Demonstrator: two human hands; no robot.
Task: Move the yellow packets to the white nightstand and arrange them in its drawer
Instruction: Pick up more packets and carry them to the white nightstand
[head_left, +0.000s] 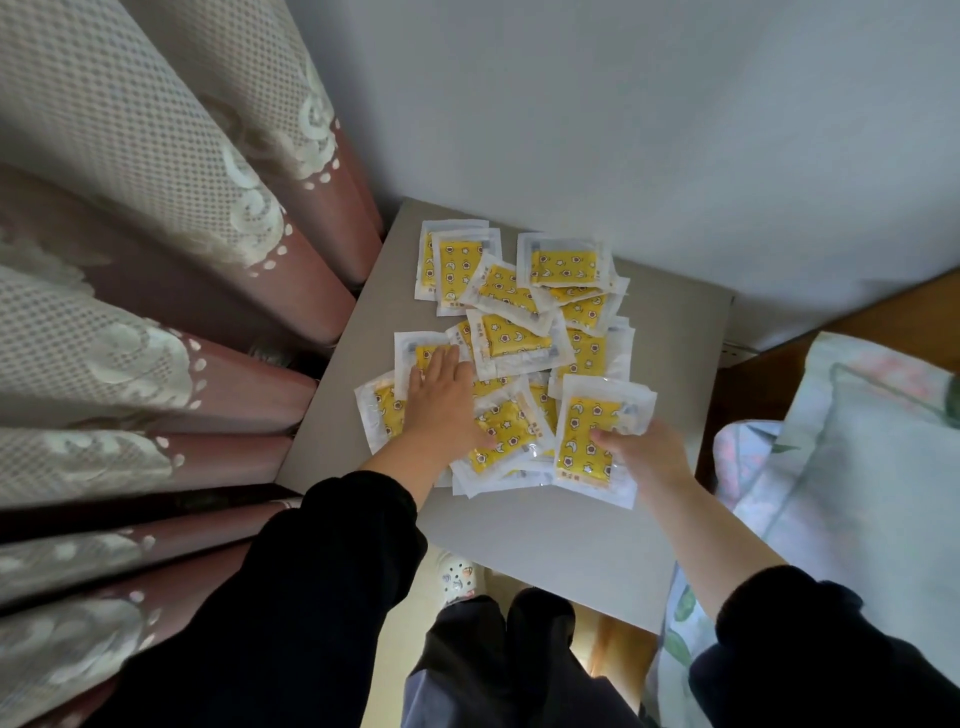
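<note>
Your left hand lies flat, fingers straight and together, on the near-left part of the packets. These sit in a loose, overlapping heap on the nightstand top, from near its back-left corner down past the middle. Your right hand pinches one packet at its right edge, thumb on top and fingers curled under. That packet lies over the heap's near-right side; you cannot tell whether it is lifted clear. Left edge of the top: curtain folds stand close against it along its whole length. Back edge: the wall, touching. Right edge: a wooden board and a pillow, with patterned bedding near your right wrist. Bare top shows as a wide band between heap and front edge, and a narrower strip on each side. Your legs and a shoe stand just beyond the front edge.
</note>
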